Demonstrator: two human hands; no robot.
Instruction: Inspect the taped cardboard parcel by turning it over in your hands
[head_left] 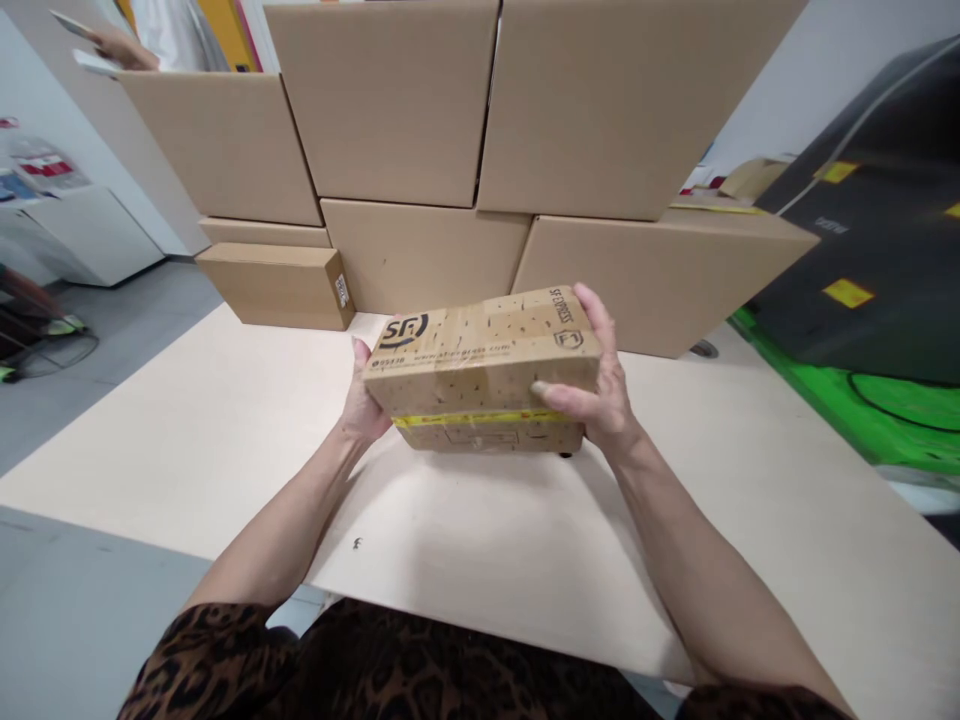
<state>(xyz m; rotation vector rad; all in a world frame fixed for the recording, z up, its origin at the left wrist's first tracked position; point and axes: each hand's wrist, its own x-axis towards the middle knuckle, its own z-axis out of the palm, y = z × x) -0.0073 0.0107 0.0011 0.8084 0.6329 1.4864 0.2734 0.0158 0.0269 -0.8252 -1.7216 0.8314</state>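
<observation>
I hold a small brown cardboard box with black SF printing and a strip of yellow tape just above the pale table. My left hand grips its left end, fingers mostly hidden behind the box. My right hand clasps the right end, thumb on the near face and fingers over the top edge. The box is tilted slightly toward me.
A stack of larger plain cardboard boxes stands along the table's far side, with a flat small one at its left. Another person's hand holds papers at the top left. A black machine with green base is at right.
</observation>
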